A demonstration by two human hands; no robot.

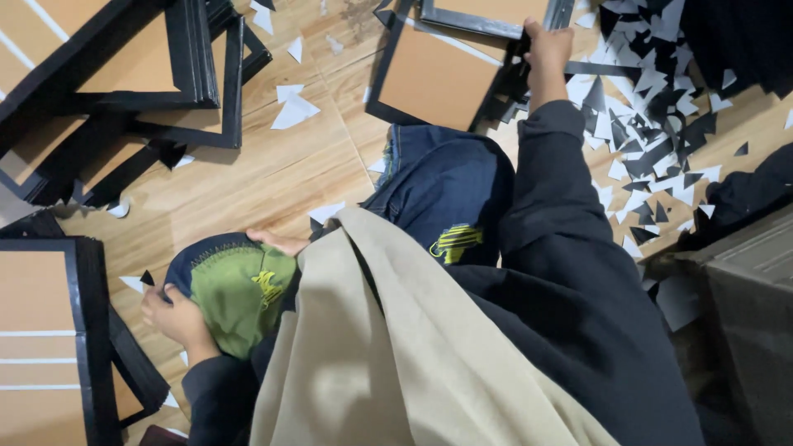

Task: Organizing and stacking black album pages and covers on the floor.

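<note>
Your left hand (178, 318) is resting against your green-patched knee (239, 289), its grip curled loosely on the fabric and pinching a small black triangle scrap (148, 278) at the fingertips. A stack of brown boards with black edging (45, 339) is lying on the wooden floor (248, 182) just left of it. Farther out, your right hand (547, 45) is reaching forward, its grip clamping on the black-edged brown board (438, 74), with black and white paper offcuts (652, 107) scattered to its right.
</note>
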